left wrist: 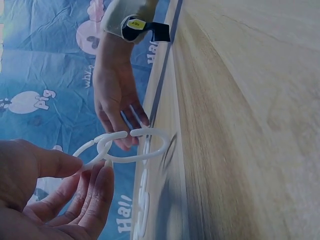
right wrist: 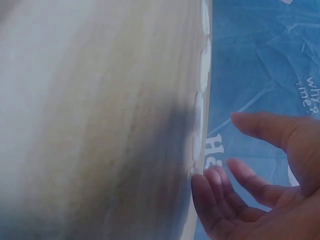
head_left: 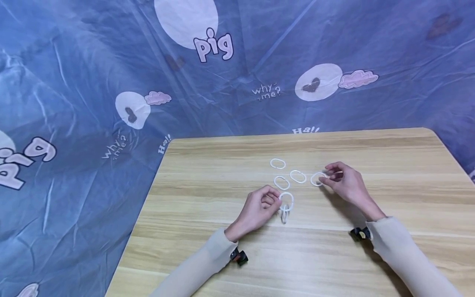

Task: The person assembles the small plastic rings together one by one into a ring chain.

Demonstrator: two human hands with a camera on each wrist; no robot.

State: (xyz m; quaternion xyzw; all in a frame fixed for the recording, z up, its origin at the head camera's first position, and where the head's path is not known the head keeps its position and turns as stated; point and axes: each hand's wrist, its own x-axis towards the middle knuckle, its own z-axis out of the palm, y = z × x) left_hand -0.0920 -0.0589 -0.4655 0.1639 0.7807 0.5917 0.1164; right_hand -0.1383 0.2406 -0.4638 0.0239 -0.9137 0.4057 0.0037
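Observation:
In the head view my left hand (head_left: 259, 206) pinches a white split ring (head_left: 293, 201) between thumb and fingers. A second white split ring (head_left: 286, 218) is linked through it and dangles below; its narrow gap shows in the left wrist view. My right hand (head_left: 348, 181) is over the rightmost white ring (head_left: 312, 180) of those lying on the table. Its thumb stands apart from the bent fingers, and in the right wrist view fingertips (right wrist: 199, 184) are right at a ring's edge. That ring's near side is partly covered by the hand.
Three more white oval rings lie flat between the hands: one at the back (head_left: 277, 159), one in the middle (head_left: 297, 170) and one nearer the left hand (head_left: 275, 180). The wooden table (head_left: 208, 165) ends at a blue printed cloth (head_left: 237, 107) behind and to the left.

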